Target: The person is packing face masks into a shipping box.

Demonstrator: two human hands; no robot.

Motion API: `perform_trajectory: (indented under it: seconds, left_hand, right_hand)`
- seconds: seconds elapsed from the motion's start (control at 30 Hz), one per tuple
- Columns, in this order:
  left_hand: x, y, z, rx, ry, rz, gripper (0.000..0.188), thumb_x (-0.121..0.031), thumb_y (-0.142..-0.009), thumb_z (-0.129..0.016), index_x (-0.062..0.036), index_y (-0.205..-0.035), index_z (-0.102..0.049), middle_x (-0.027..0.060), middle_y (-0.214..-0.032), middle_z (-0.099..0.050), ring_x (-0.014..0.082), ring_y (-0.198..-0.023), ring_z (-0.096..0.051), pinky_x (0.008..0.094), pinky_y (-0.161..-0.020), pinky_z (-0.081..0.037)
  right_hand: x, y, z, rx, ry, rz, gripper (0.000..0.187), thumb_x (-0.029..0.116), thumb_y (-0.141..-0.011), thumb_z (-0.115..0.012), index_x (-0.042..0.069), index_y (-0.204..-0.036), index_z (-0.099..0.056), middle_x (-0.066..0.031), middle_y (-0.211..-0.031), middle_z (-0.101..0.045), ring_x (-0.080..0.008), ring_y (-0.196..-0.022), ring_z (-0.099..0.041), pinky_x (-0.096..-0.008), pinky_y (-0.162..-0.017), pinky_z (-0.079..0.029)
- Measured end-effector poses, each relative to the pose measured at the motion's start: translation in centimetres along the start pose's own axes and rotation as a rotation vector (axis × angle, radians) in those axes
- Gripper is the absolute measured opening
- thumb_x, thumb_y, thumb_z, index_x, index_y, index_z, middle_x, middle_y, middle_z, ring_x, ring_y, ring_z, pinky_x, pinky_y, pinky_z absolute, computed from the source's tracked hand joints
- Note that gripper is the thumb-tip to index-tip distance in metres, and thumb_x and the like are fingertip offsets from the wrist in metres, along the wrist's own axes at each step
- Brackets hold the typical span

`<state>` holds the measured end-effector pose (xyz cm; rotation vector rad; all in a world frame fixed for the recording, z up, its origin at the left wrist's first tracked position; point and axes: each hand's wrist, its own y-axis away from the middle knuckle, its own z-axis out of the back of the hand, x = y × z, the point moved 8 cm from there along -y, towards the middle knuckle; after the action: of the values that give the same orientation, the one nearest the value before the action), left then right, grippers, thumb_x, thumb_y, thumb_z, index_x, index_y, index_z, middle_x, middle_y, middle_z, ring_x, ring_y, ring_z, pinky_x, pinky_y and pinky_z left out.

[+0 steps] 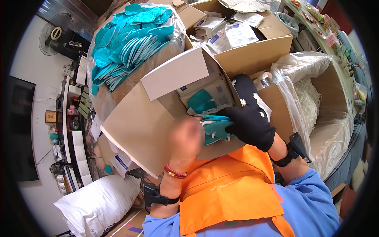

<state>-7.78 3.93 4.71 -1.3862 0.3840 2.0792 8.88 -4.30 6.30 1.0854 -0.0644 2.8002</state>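
Note:
Over an open cardboard box [136, 118] in front of me, my right hand [250, 126] in a black glove is closed on a small stack of teal folded face masks [216, 127] with pale straps. My bare left hand [185, 136], a red bead bracelet at its wrist, is at the left side of that stack. It is blurred, so its fingers cannot be made out. Beyond the stack another teal mask [202, 101] lies in the box, near flat white packets [219, 90]. A white flap [175, 74] sticks up over the box's far left side.
At the far left a plastic-lined box holds a big heap of teal masks [130, 41]. A carton [252, 55] of white packets stands behind. To the right is a box lined with clear plastic [304, 63]. A white sack [98, 203] lies at the lower left.

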Motion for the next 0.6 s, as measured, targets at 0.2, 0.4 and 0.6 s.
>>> perform_trajectory:
  seconds: [0.2,0.4,0.6]
  left_hand:
    - [0.9,1.1,1.8,-0.094,-0.700,-0.135,0.011,-0.006,-0.090,-0.062,-0.0033,-0.096,-0.070,0.0166,-0.083,-0.069,0.0320,-0.074,-0.068,0.0382,-0.063,-0.053]
    - [1.3,1.9,3.9,-0.120,-0.600,-0.020,0.015,-0.008,-0.089,-0.058,-0.0062,-0.097,-0.071,0.0175,-0.088,-0.070,0.0359,-0.076,-0.068,0.0438,-0.069,-0.054]
    - [2.0,2.4,10.9,-0.234,-0.478,0.298,0.019,-0.004,-0.087,-0.053,-0.0043,-0.097,-0.069,0.0155,-0.070,-0.068,0.0333,-0.070,-0.069,0.0407,-0.067,-0.054]
  right_hand:
    - [-0.4,-0.2,-0.3,0.045,0.044,-0.074,0.044,0.009,-0.072,-0.078,0.011,-0.114,-0.067,-0.0131,-0.098,-0.071,-0.0331,-0.090,-0.068,-0.0392,-0.080,-0.053]
    - [-2.9,0.5,-0.1,0.033,-0.200,-0.083,0.043,0.003,-0.078,-0.075,0.006,-0.119,-0.064,-0.0116,-0.099,-0.071,-0.0235,-0.090,-0.068,-0.0353,-0.082,-0.052]
    - [-6.7,2.3,3.3,-0.010,-1.036,-0.326,0.031,0.008,-0.090,-0.069,0.003,-0.120,-0.065,-0.0037,-0.103,-0.069,-0.0097,-0.095,-0.063,-0.0282,-0.088,-0.051]
